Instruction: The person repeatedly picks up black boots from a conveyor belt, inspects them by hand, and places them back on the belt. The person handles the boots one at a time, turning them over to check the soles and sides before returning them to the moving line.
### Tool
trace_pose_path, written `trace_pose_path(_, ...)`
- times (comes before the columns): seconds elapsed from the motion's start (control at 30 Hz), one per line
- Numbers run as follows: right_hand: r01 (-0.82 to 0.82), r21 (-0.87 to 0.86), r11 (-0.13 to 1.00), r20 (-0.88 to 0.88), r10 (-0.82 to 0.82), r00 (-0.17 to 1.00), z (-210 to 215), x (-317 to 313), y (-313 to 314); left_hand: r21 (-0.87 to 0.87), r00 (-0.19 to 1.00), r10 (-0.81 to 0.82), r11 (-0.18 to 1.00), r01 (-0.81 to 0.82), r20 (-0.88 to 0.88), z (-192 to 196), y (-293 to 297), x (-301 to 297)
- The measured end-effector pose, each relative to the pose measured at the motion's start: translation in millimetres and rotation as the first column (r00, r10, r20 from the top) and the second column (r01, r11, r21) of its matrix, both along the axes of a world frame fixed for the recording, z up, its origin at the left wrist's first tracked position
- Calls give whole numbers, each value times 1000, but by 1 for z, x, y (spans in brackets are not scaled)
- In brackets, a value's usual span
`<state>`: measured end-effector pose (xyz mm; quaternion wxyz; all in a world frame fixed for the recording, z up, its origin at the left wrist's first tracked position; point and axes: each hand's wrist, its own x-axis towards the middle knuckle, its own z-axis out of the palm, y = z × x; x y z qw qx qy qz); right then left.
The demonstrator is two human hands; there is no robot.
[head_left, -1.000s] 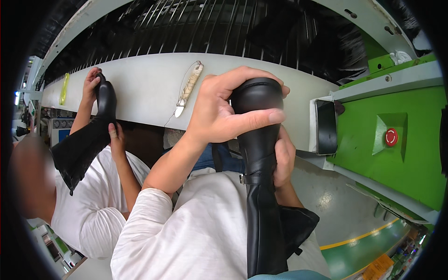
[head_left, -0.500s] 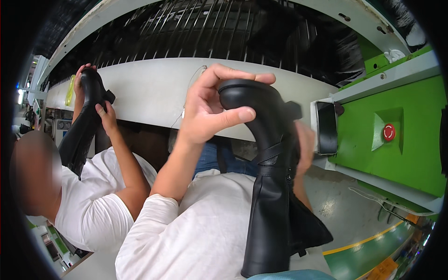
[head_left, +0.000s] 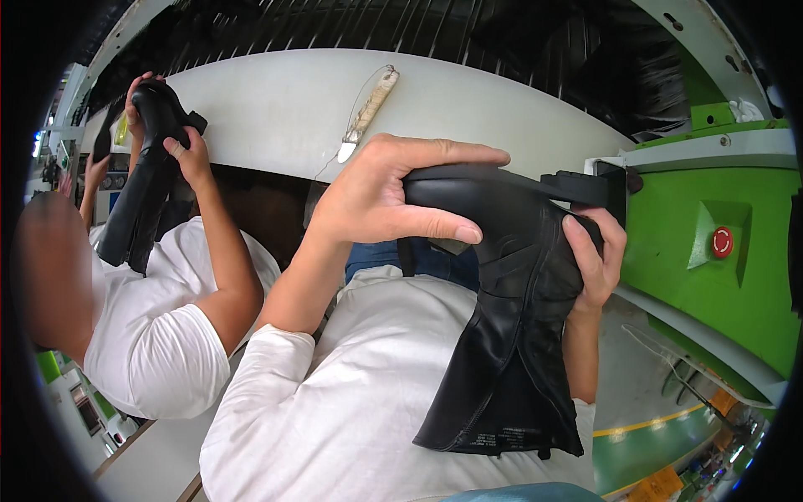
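We hold a smooth black leather boot [head_left: 510, 309] at centre frame, shaft hanging down, foot pointing upper left. Our left hand [head_left: 393, 201] clasps the foot, our right hand [head_left: 590, 259] wraps the heel. At upper left, a co-worker's hands [head_left: 188, 155] grip another boot [head_left: 142, 184] before the pale curved bench [head_left: 276, 109], where a knife [head_left: 368, 105] lies.
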<state>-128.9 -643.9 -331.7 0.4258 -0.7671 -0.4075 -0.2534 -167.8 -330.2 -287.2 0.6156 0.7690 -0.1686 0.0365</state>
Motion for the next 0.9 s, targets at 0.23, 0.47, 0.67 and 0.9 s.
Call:
trace_pose_path(0.23, -25, -74, 997, -111, 17, 994, 10, -2, 7, -8, 997, 2, 1000, -2, -71, -6, 8, -6)
trace_pose_path(0.47, -171, -232, 957, -529, 23, 848, 38, 33, 18, -289, 954, -11, 954, -80, -300, -51, 8, -18)
trace_pose_path(0.67, -405, -189, 895, -793, 104, 600, 21, 72, 8, -398, 965, -60, 916, -48, -255, -78, 19, -54)
trace_pose_path(0.9, -103, -424, 900, -830, -340, 442, 8, 82, 27, 71, 944, 320, 943, -325, 75, -109, 13, -72)
